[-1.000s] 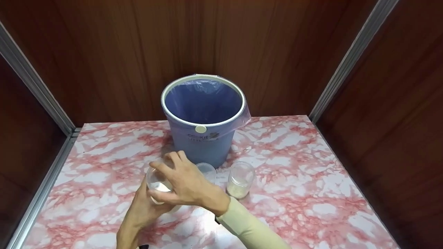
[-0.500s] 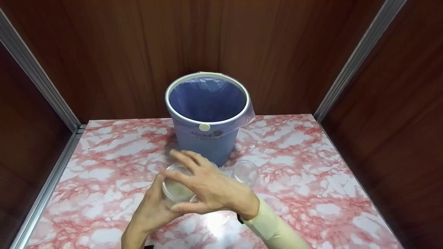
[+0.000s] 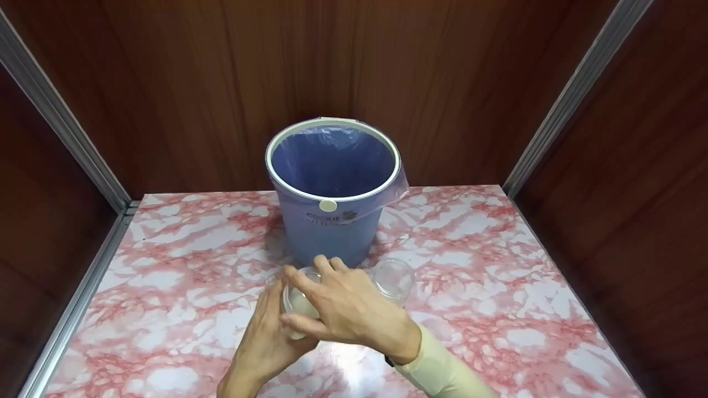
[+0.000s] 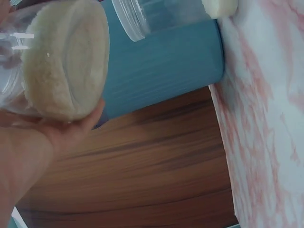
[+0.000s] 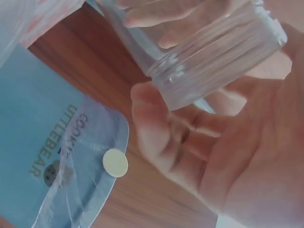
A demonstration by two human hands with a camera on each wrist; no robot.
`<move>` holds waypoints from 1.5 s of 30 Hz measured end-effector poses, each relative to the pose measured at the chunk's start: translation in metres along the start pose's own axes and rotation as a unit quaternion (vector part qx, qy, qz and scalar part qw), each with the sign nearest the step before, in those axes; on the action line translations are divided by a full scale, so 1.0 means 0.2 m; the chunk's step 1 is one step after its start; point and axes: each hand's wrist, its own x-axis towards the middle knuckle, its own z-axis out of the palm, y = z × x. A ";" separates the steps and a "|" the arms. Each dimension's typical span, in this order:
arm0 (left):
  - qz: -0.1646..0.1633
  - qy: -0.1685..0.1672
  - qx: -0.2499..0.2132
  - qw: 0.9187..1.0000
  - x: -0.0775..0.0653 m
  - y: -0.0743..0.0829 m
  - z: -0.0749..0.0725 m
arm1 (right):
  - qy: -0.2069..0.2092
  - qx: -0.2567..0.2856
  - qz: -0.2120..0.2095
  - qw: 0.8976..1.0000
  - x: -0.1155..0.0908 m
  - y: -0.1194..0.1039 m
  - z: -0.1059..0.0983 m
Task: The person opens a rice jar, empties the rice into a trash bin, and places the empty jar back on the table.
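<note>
One clear jar is held off the desk, left hand curled round its wall, right hand gripping the ribbed lid. Judged light, stiff and rather slick; best held round the wall, with the lid by its ribs. Pale contents lie at its base. Beyond, a second jar holds similar pale matter. Farthest, a blue bin carries a thin liner.

The sleeve on the right arm is pale yellow-green — plain, close-fitting, ending at the wrist. A small black piece peeks from under its cuff — too little shows to name it. Both hands are bare.
</note>
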 end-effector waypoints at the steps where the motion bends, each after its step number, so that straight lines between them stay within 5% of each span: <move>1: 0.000 -0.009 -0.015 1.000 -0.01 0.00 0.00 | -0.002 0.015 -0.019 1.000 -0.01 0.01 -0.01; 6: -0.044 -0.076 -0.082 0.993 -0.04 0.00 -0.01 | -0.035 0.101 -0.115 0.988 -0.04 0.06 -0.04; 9: -0.077 -0.077 -0.085 0.990 -0.05 0.01 -0.02 | -0.049 0.135 -0.124 0.982 -0.05 0.08 -0.05; 14: -0.063 -0.008 0.002 0.998 -0.03 0.04 0.01 | -0.034 0.101 -0.018 0.994 -0.06 0.06 -0.06; 18: -0.052 0.039 0.092 0.994 -0.02 0.08 0.05 | -0.032 0.036 0.066 0.997 -0.06 0.04 -0.04; 25: -0.050 0.055 0.131 0.989 -0.03 0.13 0.10 | -0.052 0.014 0.096 0.994 -0.07 0.03 -0.01; 28: -0.042 0.040 0.107 0.993 -0.03 0.12 0.11 | -0.045 0.019 0.076 0.996 -0.09 0.04 -0.01; 32: -0.040 -0.006 0.015 0.999 -0.03 0.08 0.10 | -0.039 0.049 -0.001 0.998 -0.11 0.07 -0.02; 37: -0.087 -0.064 -0.074 0.991 -0.05 0.04 0.10 | -0.078 0.127 -0.059 0.987 -0.13 0.11 -0.04; 42: -0.052 0.013 0.025 0.998 -0.04 0.06 0.13 | -0.068 0.099 0.022 0.993 -0.14 0.08 -0.03; 45: -0.027 0.059 0.098 0.993 -0.02 0.08 0.15 | -0.062 0.055 0.067 0.994 -0.13 0.07 0.00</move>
